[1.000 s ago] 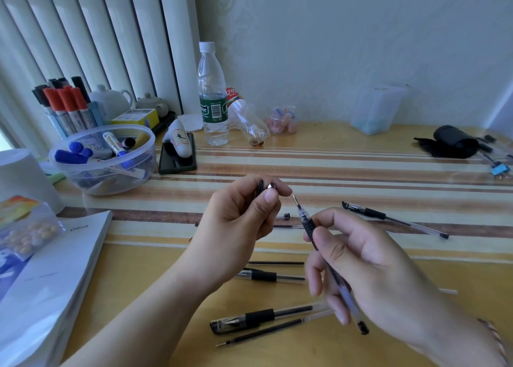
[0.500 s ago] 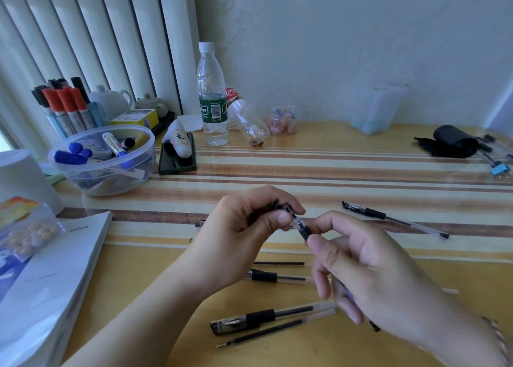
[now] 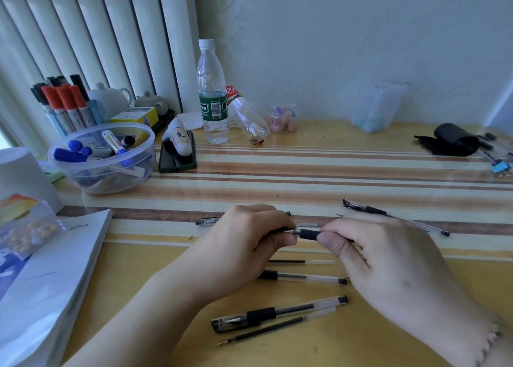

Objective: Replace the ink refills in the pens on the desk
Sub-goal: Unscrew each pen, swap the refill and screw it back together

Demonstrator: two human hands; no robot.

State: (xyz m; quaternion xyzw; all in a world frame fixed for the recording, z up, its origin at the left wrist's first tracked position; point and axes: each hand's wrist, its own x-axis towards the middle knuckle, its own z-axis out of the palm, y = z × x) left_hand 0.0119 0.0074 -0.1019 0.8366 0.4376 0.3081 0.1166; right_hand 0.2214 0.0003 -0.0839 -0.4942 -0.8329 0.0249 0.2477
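Both hands hold one black-gripped gel pen (image 3: 307, 233) level over the desk's middle. My left hand (image 3: 244, 244) pinches its tip end, fingers closed around the metal cone. My right hand (image 3: 388, 261) grips the barrel, which is hidden under the palm. Below the hands lie a capped pen (image 3: 277, 312), a loose refill (image 3: 274, 330), an uncapped pen (image 3: 302, 277) and another refill (image 3: 299, 261). A further capped pen (image 3: 394, 216) lies to the right, and one more pen (image 3: 206, 221) is partly hidden behind my left hand.
A clear bowl of markers (image 3: 102, 158) stands at left, with a marker cup (image 3: 63, 105) behind it. A water bottle (image 3: 212, 94), an empty tipped bottle (image 3: 248, 117) and a phone (image 3: 177, 155) sit at the back. A stack of paper (image 3: 47, 283) fills the near left. A black pouch (image 3: 449, 143) lies far right.
The hands have come together and dropped lower. The tip piece in my left hand now sits on the pen's front end, and the pen has turned from slanted to level.
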